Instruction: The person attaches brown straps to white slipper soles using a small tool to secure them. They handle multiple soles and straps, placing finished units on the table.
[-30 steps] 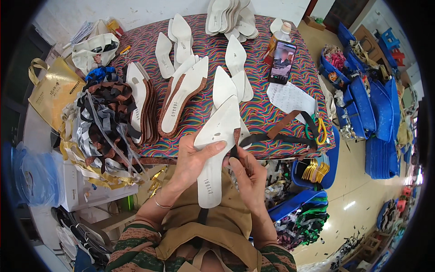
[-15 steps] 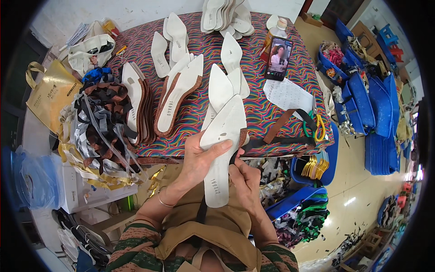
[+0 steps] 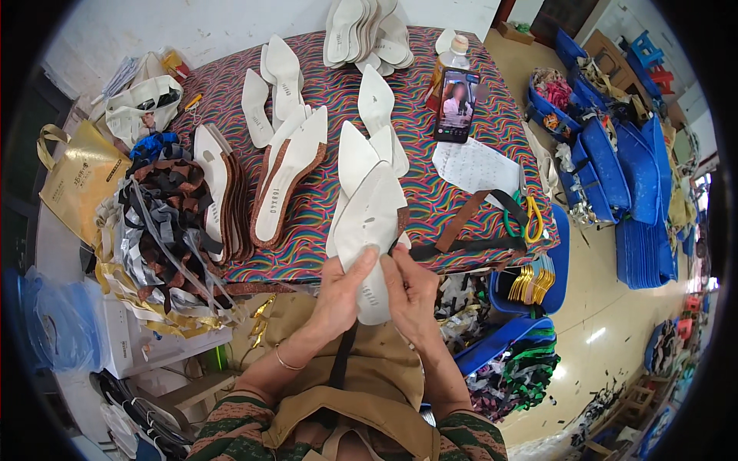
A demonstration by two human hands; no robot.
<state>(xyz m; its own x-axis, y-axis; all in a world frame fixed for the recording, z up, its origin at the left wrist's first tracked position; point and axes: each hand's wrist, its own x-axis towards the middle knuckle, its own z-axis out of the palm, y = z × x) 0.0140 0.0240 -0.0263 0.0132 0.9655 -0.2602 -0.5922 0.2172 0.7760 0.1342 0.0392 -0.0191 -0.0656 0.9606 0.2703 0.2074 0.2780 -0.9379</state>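
A white pointed shoe insole (image 3: 367,201) is held between my two hands at the near edge of the table, its tip pointing away. My left hand (image 3: 341,290) grips its left side, thumb flat on top. My right hand (image 3: 411,288) is closed on the right edge, thumb over the narrow heel part; the fingers beneath are hidden. A short brown strip (image 3: 403,220) lines the insole's upper right edge. From beside my right fingers a black strip (image 3: 434,250) runs right across the table. Just beyond lie more white insoles (image 3: 355,157), partly covered.
Brown-edged insoles (image 3: 292,178) and a stack of them (image 3: 223,192) lie left, beside heaped strips (image 3: 165,223). A phone (image 3: 457,107) leans on a bottle (image 3: 459,52). Scissors with yellow and green handles (image 3: 532,220) lie right. Blue bins (image 3: 565,261) stand on the floor.
The insole's heel end has moved up and away from my body. My right thumb has come over onto its top face. The whole view has shifted slightly.
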